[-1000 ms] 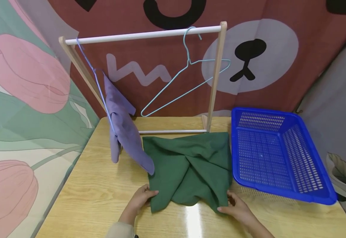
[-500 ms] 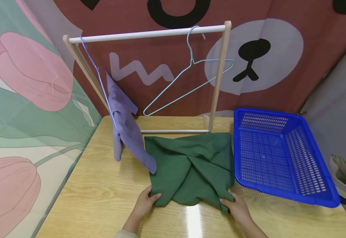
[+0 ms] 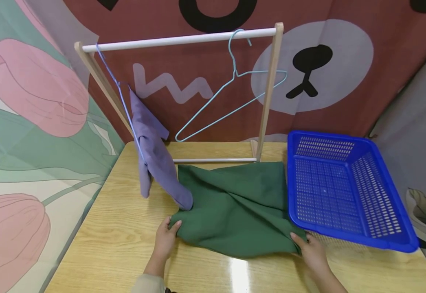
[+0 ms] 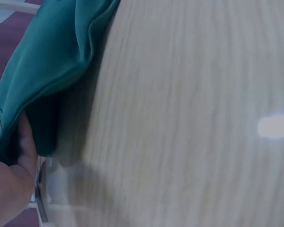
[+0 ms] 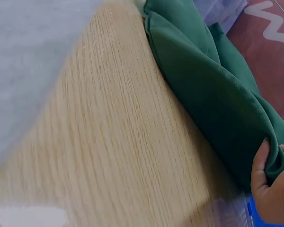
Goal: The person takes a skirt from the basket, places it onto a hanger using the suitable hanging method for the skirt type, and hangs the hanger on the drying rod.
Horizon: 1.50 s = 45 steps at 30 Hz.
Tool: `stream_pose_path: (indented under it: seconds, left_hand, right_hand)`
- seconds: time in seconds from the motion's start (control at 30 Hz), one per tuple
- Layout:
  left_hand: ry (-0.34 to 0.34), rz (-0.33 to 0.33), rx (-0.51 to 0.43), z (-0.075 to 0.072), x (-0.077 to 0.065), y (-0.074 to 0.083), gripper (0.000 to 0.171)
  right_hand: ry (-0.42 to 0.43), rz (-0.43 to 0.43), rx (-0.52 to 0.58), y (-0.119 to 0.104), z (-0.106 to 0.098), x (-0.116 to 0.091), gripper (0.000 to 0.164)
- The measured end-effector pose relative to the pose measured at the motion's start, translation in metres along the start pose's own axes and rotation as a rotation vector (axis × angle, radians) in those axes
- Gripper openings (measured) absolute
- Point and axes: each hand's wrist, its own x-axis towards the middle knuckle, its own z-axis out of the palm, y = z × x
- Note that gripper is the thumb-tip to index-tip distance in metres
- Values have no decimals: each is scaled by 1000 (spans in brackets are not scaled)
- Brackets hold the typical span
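Fingers and thumb of the left hand point(image 3: 164, 241) pinch the near left corner of the green cloth point(image 3: 235, 211), as I see it through my feeds; the right hand point(image 3: 313, 255) likewise pinches the near right corner, so both grips are narrow and full of fabric; the cloth lies on the wooden table point(image 3: 106, 228) in front of the rack point(image 3: 264, 122), its near edge bowed between the hands and seemingly raised off the wood, with a long slanting fold across its middle; I judge that uneven pulling would deepen that fold, or let a corner slip, since each grip takes only a small pinch; the right hand sits close beside the blue basket point(image 3: 323, 191), and I cannot tell whether the cloth touches its rim; a wide swing there could, I think, snag fabric or shove the basket; leftward, the purple cloth point(image 3: 158, 162) hangs from a violet hanger point(image 3: 118, 84), its lower tip overlapping the green cloth in my head view; a sharp tug could catch that tip and dislodge the hanger; farther up, a pale blue hanger point(image 3: 234, 73) hangs from the rail point(image 3: 169, 41), and a knocked rack might set it swinging
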Motion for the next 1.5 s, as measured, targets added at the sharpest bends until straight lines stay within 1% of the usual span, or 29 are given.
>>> stream_pose_path:
  seconds: [0.07, 0.13, 0.3, 0.43, 0.57, 0.67, 0.73, 0.8, 0.83, 0.9, 0.97, 1.0, 1.07, 1.13, 1.2, 1.23, 1.27, 1.3, 1.33, 1.37, 1.43, 1.5]
  left_hand:
    - [5, -10, -28, -3, 3, 1, 18]
    - [20, -19, -42, -5, 6, 2, 18]
    - [71, -42, -24, -9, 12, 7, 18]
    - [88, -58, 32, -11, 11, 12, 16]
    - [92, -72, 93, -14, 6, 16, 14]
    - [90, -77, 140, -15, 3, 17, 11]
    - [78, -72, 206, -15, 2, 16, 9]
    - [55, -47, 314, -14, 2, 13, 11]
    - [43, -27, 380, -14, 2, 12, 13]
    - [37, 12, 512, -12, 1, 9, 17]
    - [42, 47, 644, -10, 0, 7, 16]
    - [50, 68, 706, -8, 0, 7, 14]
    - [79, 108, 806, -3, -2, 8, 14]
    - [123, 176, 901, 2, -4, 9, 23]
    - [168, 270, 963, 8, -6, 10, 33]
    - [186, 317, 978, 11, -7, 10, 35]
    - [195, 366, 987, 14, -6, 11, 35]
    - [197, 408, 990, 16, -6, 12, 34]
    - [185, 443, 988, 19, -5, 14, 34]
    - [166, 471, 978, 22, -3, 15, 32]
    - [115, 500, 952, 29, 1, 19, 30]
    - [59, 515, 919, 35, 7, 24, 29]
  right_hand:
    - [-15, 21, 64, 1, -3, -1, 53]
    - [-25, 37, 82, 4, -7, -2, 56]
    - [-26, 34, -12, 10, -17, -3, 54]
    - [-28, 28, -101, 12, -25, -3, 48]
    - [-3, 49, -103, 14, -29, -5, 28]
    - [9, 72, -73, 16, -30, -8, 17]
    - [-14, 71, -98, 19, -32, -8, 17]
    - [-33, 58, -175, 23, -32, -7, 17]
    - [-38, 28, -234, 25, -32, -6, 17]
    - [-40, -52, -388, 27, -30, -4, 18]
    - [-6, -159, -560, 26, -25, -3, 21]
    - [32, -240, -636, 25, -21, -3, 25]
    - [129, -418, -739, 23, -11, -4, 36]
    - [248, -614, -779, 21, -1, -4, 46]
    - [358, -821, -761, 21, 8, -3, 44]
    - [389, -904, -745, 20, 12, -3, 42]
    - [400, -972, -735, 18, 16, -2, 39]
    - [389, -1015, -723, 16, 20, -2, 37]
    - [359, -1039, -717, 13, 24, -2, 35]
    - [322, -1042, -721, 10, 29, -2, 33]
    - [233, -989, -744, 1, 38, -1, 27]
    - [143, -906, -767, -10, 48, 3, 29]
